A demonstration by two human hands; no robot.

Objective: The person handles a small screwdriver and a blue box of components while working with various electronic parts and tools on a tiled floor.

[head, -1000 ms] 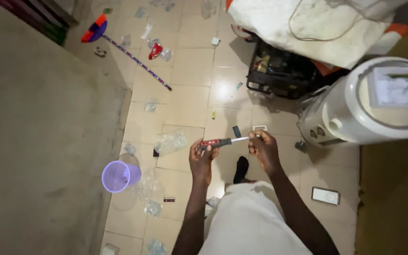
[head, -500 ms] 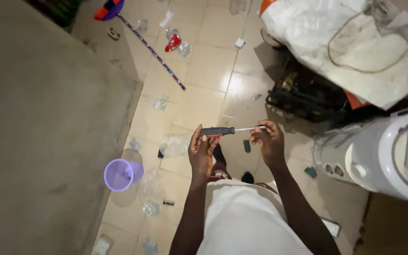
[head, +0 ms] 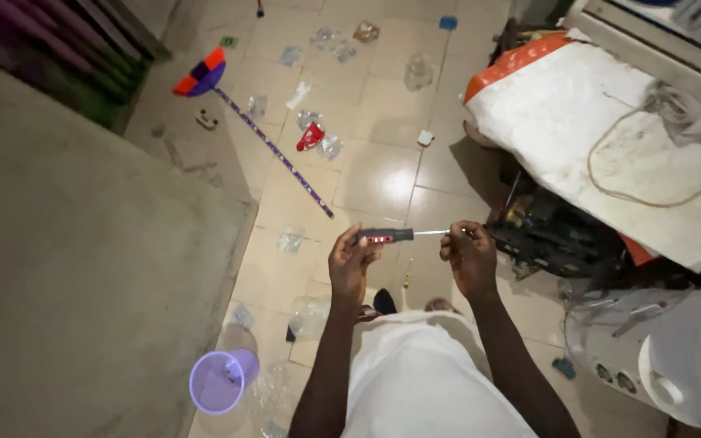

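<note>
My left hand (head: 350,261) grips the dark handle of a screwdriver (head: 393,235) with small red marks, held level at chest height over a tiled floor. My right hand (head: 470,253) pinches the far end of its thin metal shaft, fingers curled around the tip. The two hands are about a hand's width apart. My white garment fills the bottom middle of the view.
A purple plastic cup (head: 221,381) stands at lower left beside a grey concrete slab (head: 83,268). A broom (head: 261,134) with a striped stick lies on the littered tiles. A white-covered bulky object (head: 634,146), a dark open toolbox (head: 557,235) and a white appliance (head: 675,357) crowd the right.
The view has tilted up and shifted, so the broom and the covered object show more fully. Both hands still hold the screwdriver level, the right hand now at its tip.
</note>
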